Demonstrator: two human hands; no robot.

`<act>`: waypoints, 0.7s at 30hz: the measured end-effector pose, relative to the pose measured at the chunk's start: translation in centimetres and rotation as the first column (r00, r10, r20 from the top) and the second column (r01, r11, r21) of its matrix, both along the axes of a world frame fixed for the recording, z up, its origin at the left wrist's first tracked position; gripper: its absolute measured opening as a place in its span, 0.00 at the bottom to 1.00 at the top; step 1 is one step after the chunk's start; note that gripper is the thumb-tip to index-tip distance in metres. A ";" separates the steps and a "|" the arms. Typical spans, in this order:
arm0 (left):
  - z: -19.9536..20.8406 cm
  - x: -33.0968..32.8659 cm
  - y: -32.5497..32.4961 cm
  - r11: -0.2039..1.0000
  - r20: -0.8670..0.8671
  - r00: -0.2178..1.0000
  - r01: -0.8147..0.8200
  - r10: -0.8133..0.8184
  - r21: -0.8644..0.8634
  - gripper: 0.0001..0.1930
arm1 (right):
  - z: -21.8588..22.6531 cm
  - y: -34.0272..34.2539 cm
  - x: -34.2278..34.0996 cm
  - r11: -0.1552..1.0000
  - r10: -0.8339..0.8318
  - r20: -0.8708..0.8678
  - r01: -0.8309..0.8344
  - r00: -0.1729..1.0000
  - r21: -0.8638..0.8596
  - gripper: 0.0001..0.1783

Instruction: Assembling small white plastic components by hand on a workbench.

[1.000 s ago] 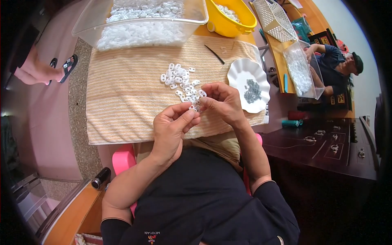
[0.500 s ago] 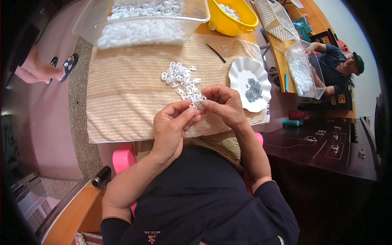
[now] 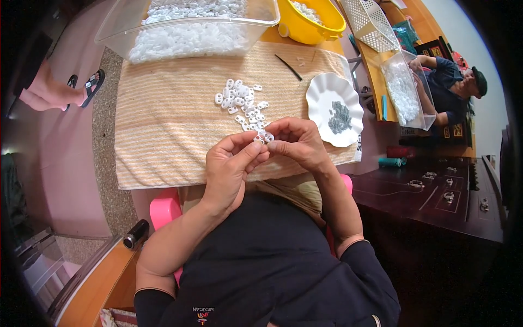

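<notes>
My left hand (image 3: 233,162) is closed, thumb and index finger pinching a small white plastic piece with two round holes (image 3: 258,139). Close against it, my right hand (image 3: 300,143) is also pinched, its thumb and index finger at another part of the white plastic, near a round hole. Whether the two hands hold one piece or two is hard to tell. Just beyond my fingertips a loose pile of similar white two-hole pieces (image 3: 238,97) lies on the striped towel (image 3: 163,125). Right of my hands stands a white scalloped plate (image 3: 321,98) with small grey clear bits (image 3: 340,117) on it.
A clear bin (image 3: 256,41) full of white pieces and a yellow basin (image 3: 313,35) stand at the back. A thin black stick (image 3: 289,67) lies on the towel. At right, another person (image 3: 455,90) sits by a second clear bin (image 3: 422,103); someone's sandalled foot (image 3: 90,90) shows at left.
My right hand's fingers have shifted slightly around the white plastic, and its thumb sits a little lower. The left hand stays almost in place. The view has moved slightly.
</notes>
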State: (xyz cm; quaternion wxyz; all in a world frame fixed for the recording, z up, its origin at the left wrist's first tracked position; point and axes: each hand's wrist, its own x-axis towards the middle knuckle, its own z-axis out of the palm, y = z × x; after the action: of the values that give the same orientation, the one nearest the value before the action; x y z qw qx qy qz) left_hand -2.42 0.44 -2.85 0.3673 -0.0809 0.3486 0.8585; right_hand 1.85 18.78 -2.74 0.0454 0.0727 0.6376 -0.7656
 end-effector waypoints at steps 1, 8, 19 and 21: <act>-0.1 0.0 0.0 1.000 0.000 1.000 0.001 -0.001 0.005 0.11 | 0.0 0.1 0.0 1.000 0.007 0.001 -0.006 1.000 -0.020 0.15; -0.1 -0.2 0.1 1.000 0.001 1.000 -0.006 0.006 -0.004 0.11 | -0.5 0.6 0.4 0.996 0.084 0.052 -0.082 0.995 -0.040 0.16; 0.0 -0.2 0.2 1.000 0.008 1.000 -0.003 0.003 -0.013 0.10 | -0.2 0.3 0.4 0.984 0.096 0.055 -0.086 0.994 -0.158 0.19; 0.0 -0.2 0.2 1.000 0.007 1.000 0.000 0.000 -0.015 0.10 | 0.0 0.2 0.4 0.982 0.103 0.067 -0.090 0.992 -0.168 0.19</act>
State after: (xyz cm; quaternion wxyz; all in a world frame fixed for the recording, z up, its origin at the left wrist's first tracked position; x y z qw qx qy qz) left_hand -2.61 0.62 -2.88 0.3679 -0.0865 0.3540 0.8555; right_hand 2.21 18.94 -2.71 0.1125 0.0666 0.5729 -0.8091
